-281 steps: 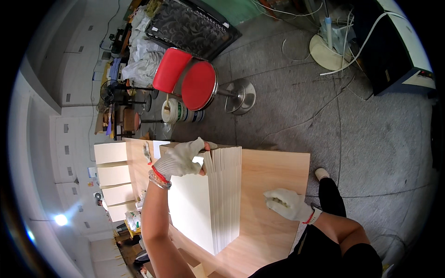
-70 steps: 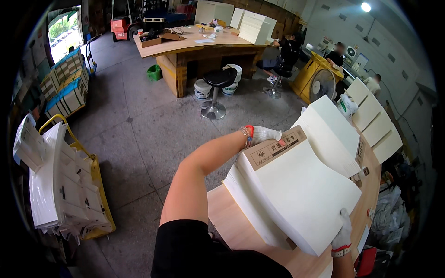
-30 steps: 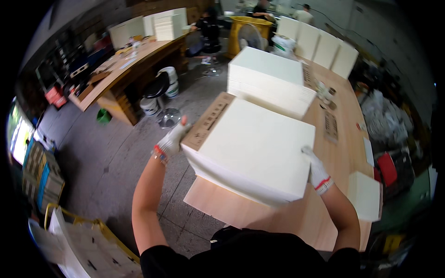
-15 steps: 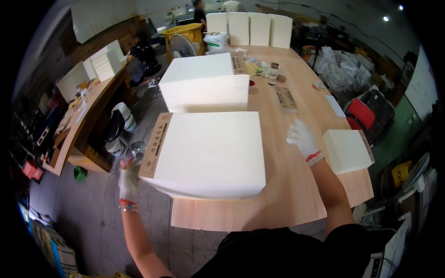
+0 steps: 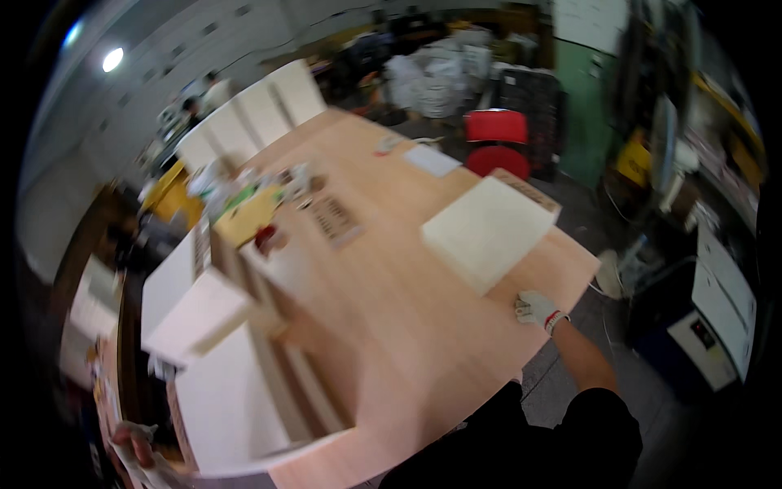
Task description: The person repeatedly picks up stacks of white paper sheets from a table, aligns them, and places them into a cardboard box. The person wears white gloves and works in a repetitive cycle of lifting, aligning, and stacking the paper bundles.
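Note:
My left hand [image 5: 138, 444], in a white glove with bare fingertips, is at the lower left beside a large stack of cream-white sheets [image 5: 236, 391]. Blur hides how its fingers are set and whether they touch the stack. My right hand [image 5: 535, 310], also in a white glove with a red-trimmed cuff, is over the right front part of the wooden table [image 5: 399, 326]. Its fingers are loosely bent, with nothing visible in them. Just beyond it lies a smaller cream-white stack [image 5: 489, 232] with a brown printed strip at its far end. Another white stack [image 5: 195, 314] stands behind the large one.
On the table are a brown printed piece [image 5: 334, 220], a yellow sheet [image 5: 248, 216], a small red object [image 5: 265, 238] and a white sheet [image 5: 432, 160]. White panels [image 5: 252, 114] stand at the far end. A red chair [image 5: 497, 134] is beyond the right edge.
My view has turned right, so the large stack now appears at lower left. My right hand has moved from mid-table to near the front edge by the smaller stack.

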The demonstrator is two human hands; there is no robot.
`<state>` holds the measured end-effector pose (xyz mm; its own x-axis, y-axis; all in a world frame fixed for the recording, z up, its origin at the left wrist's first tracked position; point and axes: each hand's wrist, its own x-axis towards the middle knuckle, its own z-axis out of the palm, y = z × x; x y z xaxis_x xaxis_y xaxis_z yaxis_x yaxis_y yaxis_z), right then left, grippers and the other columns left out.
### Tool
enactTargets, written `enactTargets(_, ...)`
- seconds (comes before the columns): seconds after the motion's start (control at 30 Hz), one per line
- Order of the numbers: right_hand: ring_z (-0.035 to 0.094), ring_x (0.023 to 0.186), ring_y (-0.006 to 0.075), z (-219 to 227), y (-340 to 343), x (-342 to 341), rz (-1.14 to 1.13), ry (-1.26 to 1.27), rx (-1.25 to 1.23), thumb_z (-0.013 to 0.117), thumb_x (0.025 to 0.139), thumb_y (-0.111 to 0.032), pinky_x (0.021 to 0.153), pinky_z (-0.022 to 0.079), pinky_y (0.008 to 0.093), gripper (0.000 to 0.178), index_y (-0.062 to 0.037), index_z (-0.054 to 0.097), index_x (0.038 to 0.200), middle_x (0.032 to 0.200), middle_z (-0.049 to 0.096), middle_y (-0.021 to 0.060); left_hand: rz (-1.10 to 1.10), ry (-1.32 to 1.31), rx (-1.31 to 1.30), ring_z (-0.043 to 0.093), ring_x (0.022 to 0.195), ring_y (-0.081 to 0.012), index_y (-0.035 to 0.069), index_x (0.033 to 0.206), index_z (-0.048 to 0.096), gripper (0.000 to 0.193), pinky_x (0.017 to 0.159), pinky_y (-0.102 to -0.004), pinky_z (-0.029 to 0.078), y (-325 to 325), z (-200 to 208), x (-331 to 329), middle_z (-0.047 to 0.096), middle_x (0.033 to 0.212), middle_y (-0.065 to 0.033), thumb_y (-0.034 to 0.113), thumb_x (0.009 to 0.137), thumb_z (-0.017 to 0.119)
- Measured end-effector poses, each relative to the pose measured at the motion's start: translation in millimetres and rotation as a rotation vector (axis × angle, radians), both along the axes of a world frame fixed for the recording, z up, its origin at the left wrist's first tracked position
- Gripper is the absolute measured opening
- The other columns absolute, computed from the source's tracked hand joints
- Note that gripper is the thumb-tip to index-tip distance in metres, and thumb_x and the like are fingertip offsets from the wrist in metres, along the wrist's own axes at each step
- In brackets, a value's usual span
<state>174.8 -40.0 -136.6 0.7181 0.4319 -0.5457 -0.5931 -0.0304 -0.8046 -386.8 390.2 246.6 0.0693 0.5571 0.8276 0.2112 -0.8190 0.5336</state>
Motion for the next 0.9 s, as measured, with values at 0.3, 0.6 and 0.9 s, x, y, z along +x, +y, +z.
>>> enactTargets(0.3, 0.058, 0.068, 0.011, 10.6, -94.3, 67.3, -0.221, -0.231, 0.073, 0.053, 0.09, -0.025, 0.059, 0.052, 0.025, 0.036, -0.004, 0.049, 0.119, 0.086, 0.058, 0.0039, -0.964, 1.123, 0.535, 0.061, 0.079, -0.0263, 0.007, 0.083, 0.062, 0.021, 0.066, -0.0344, 0.049, -202.1, -32.3, 525.9, 0.063, 0.084, -0.0088, 0.006, 0.064, 0.07)
enactTargets(0.6, 0.059, 0.072, 0.0132, -1.7, -101.8, 53.4, -0.319, -0.477, 0.21, 0.054, 0.088, -0.016, 0.065, 0.049, 0.0259, 0.034, 0.0017, 0.051, 0.116, 0.081, 0.06, 0.0065, -1.469, 1.405, 0.793, 0.045, 0.116, -0.0313, 0.005, 0.121, 0.046, 0.056, 0.095, -0.039, 0.04, -359.1, -235.9, 830.6, 0.045, 0.128, -0.0138, 0.008, 0.069, 0.066)
enactTargets(0.9, 0.06, 0.08, 0.0207, -5.1, -113.8, 55.9, -0.324, -0.475, 0.326, 0.054, 0.086, -0.01, 0.071, 0.047, 0.0308, 0.032, 0.0029, 0.051, 0.115, 0.087, 0.061, 0.0105, -1.428, 1.859, 0.61, 0.06, 0.089, -0.0225, 0.004, 0.101, 0.058, 0.027, 0.07, -0.0328, 0.051, -379.5, -257.6, 867.3, 0.061, 0.1, -0.0089, 0.008, 0.074, 0.059)
